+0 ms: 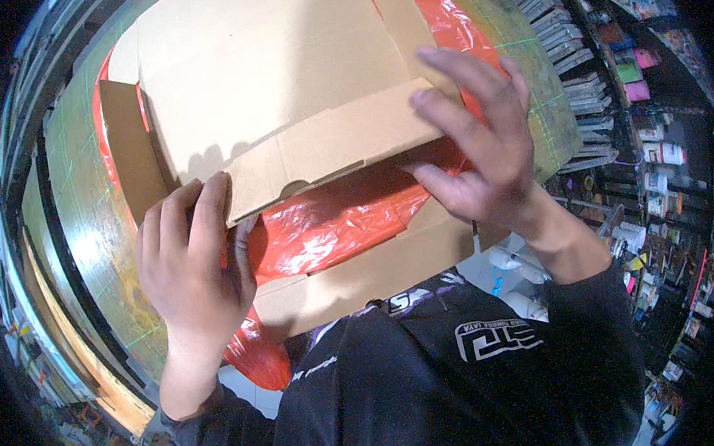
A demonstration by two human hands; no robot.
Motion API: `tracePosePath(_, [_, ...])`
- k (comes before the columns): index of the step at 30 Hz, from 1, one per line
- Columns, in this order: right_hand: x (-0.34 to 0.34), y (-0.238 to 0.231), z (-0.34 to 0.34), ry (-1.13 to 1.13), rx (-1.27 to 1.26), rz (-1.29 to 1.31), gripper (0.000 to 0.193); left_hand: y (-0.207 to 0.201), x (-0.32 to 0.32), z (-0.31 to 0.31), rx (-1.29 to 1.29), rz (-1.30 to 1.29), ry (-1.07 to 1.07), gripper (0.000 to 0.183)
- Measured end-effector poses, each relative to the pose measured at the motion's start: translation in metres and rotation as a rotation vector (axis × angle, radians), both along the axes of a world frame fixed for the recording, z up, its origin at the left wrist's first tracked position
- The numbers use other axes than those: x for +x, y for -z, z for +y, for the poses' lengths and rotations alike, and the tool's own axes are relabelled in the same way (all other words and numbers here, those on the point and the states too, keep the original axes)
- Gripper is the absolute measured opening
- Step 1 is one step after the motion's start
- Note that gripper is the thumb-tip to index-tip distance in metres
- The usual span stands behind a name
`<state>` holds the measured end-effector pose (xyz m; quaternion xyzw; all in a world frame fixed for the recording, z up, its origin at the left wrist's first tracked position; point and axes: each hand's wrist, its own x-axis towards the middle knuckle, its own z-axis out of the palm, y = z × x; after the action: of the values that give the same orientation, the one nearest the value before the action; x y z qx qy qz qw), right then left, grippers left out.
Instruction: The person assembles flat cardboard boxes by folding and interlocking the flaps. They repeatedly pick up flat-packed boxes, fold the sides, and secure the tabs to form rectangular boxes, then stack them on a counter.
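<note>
An unfolded brown cardboard box point(227, 60) lies on a red plastic sheet point(325, 233) with its flaps partly raised. My left hand point(189, 256) grips the left end of the near flap point(313, 157), fingers over its top and thumb below. That flap has a small half-round notch in its edge. At the flap's right end, my right hand point(482, 136) is slightly blurred, with fingers and thumb spread apart; whether it touches the cardboard is hard to tell. A side flap point(130, 138) stands up at the left. Another cardboard strip point(368, 271) lies closest to my body, over the red plastic.
Underneath is a green work table point(83, 229) with a grid of lines. A loose end of red plastic point(259, 357) hangs over its near edge. Stacked slats point(580, 90) and shelves with jars point(664, 154) stand at the right. Long rails point(79, 318) run along the left.
</note>
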<state>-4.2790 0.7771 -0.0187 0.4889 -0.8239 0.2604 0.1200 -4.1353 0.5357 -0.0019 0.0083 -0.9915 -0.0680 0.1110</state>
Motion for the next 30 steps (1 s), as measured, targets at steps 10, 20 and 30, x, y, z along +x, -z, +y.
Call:
tracePosePath(10, [0.031,-0.049,0.003,-0.275,0.516,0.008,0.047,0.012,0.036,0.031,-0.018,0.245,0.120,0.033])
tracePosePath(20, [0.063,-0.068,-0.014,-0.299,0.334,-0.114,0.029,-0.044,0.050,0.038,0.223,-0.018,0.163,0.023])
tracePosePath(30, [0.084,-0.085,-0.014,-0.306,0.388,-0.137,0.020,-0.050,0.072,0.039,0.240,0.021,0.190,0.025])
